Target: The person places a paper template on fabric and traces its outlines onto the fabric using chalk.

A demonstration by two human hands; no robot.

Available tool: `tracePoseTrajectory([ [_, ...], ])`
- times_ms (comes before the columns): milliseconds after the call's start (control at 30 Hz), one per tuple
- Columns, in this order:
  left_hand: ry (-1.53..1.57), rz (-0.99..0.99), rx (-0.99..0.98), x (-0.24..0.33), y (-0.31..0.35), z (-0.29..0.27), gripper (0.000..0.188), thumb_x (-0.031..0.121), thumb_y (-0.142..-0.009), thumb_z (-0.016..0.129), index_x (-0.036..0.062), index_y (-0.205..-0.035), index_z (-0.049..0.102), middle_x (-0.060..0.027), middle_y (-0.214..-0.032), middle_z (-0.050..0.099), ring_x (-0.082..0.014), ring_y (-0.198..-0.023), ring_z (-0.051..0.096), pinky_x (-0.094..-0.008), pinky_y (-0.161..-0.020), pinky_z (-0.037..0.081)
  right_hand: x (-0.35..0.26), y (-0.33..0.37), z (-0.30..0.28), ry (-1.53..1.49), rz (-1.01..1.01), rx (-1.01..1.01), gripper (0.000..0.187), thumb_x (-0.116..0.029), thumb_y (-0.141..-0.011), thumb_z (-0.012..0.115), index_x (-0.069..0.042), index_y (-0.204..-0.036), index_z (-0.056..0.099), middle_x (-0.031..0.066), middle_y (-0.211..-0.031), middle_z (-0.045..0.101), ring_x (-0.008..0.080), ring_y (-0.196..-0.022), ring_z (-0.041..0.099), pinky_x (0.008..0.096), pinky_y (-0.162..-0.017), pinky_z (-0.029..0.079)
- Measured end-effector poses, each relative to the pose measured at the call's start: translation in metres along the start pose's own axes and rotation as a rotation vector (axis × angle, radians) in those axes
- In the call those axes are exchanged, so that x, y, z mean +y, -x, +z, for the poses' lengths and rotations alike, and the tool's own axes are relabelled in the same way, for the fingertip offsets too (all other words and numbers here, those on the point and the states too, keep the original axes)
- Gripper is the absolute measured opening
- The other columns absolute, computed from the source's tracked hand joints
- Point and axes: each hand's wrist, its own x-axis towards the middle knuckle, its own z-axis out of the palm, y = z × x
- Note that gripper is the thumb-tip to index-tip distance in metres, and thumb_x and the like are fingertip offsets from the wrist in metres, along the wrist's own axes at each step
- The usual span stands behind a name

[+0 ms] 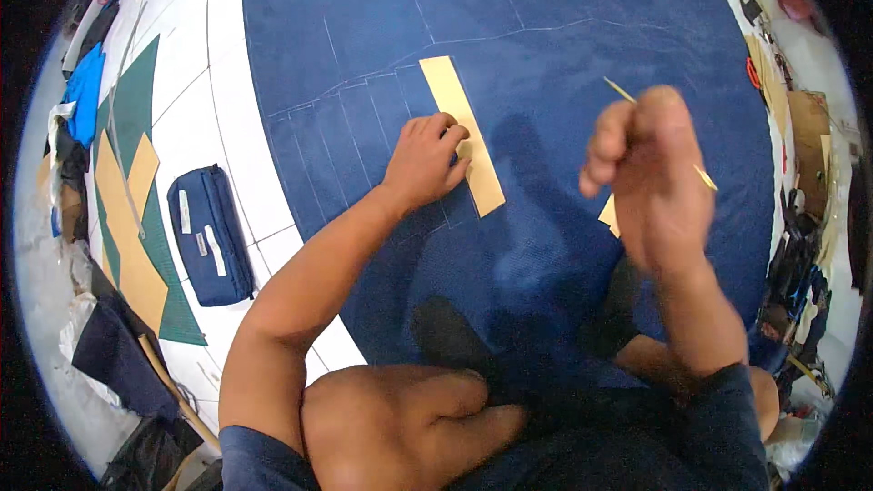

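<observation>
A large dark blue cloth (pixel 564 64) is spread out, with thin pale lines drawn across it. On it lies a narrow tan cardboard strip (pixel 482 177), slanting from upper left to lower right. My left hand (pixel 427 159) bends over the strip's left edge, fingertips and thumb holding it down. Raised above the cloth on the right, my right hand (pixel 655 173) is closed around a thin yellow pencil (pixel 619 89). The pencil's two ends stick out on either side of the hand; its middle is hidden. Behind this hand, a small tan card piece (pixel 608 215) shows in part.
White floor tiles (pixel 214 100) border the cloth on the left, where a dark blue zipped pouch (pixel 211 236) lies. Farther left are a green mat (pixel 179 295) and tan pattern pieces (pixel 136 255). Orange-handled scissors (pixel 753 73) and mixed clutter line the right edge.
</observation>
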Motion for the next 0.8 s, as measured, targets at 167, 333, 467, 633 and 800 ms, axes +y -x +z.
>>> tracePoseTrajectory([
  [167,-0.091,-0.079,-0.036,-0.017,0.002,-0.004,0.031,0.025,-0.082,0.073,0.0091,-0.107,0.064,-0.0120,-0.106,0.060,-0.0334,-0.104,0.059,-0.0467,-0.088,0.045,0.004,-0.025,-0.062,1.013,-0.125,-0.417,0.026,-0.028,-0.104,0.053,-0.006,-0.093,0.055,0.0103,-0.085,0.062,0.0254,-0.079,0.062,0.0384,-0.071,0.051],
  [333,-0.148,-0.195,-0.024,-0.030,0.010,-0.017,0.027,0.026,-0.082,0.074,0.0104,-0.102,0.067,-0.0110,-0.103,0.061,-0.0314,-0.100,0.059,-0.0456,-0.085,0.044,-0.042,-0.037,-0.115,1.789,-0.328,-1.022,0.015,-0.021,-0.091,0.064,-0.006,-0.094,0.060,0.0128,-0.088,0.064,0.0356,-0.085,0.065,0.0482,-0.075,0.052],
  [467,-0.182,-0.224,0.034,-0.037,0.021,-0.030,0.026,0.027,-0.083,0.073,0.0100,-0.102,0.068,-0.0115,-0.101,0.061,-0.0314,-0.099,0.059,-0.0455,-0.085,0.044,-0.059,-0.038,-0.139,1.861,-0.153,-0.852,0.015,-0.021,-0.091,0.065,-0.006,-0.093,0.061,0.0132,-0.088,0.065,0.0371,-0.088,0.065,0.0490,-0.077,0.053],
  [633,-0.203,-0.314,0.084,-0.040,0.043,-0.057,0.028,0.024,-0.084,0.073,0.0054,-0.105,0.068,-0.0162,-0.104,0.064,-0.0359,-0.101,0.061,-0.0462,-0.085,0.047,-0.023,-0.045,-0.165,1.783,-0.085,-0.840,0.018,-0.024,-0.091,0.066,-0.008,-0.100,0.063,0.0143,-0.098,0.066,0.0375,-0.095,0.065,0.0499,-0.081,0.053],
  [800,-0.211,-0.364,0.072,-0.040,0.090,-0.089,0.025,0.018,-0.083,0.073,0.0051,-0.104,0.067,-0.0149,-0.100,0.063,-0.0354,-0.096,0.061,-0.0456,-0.084,0.047,0.104,-0.075,-0.143,1.460,-0.234,-0.678,0.025,-0.027,-0.090,0.069,-0.011,-0.109,0.064,0.0128,-0.109,0.067,0.0363,-0.105,0.063,0.0483,-0.087,0.052],
])
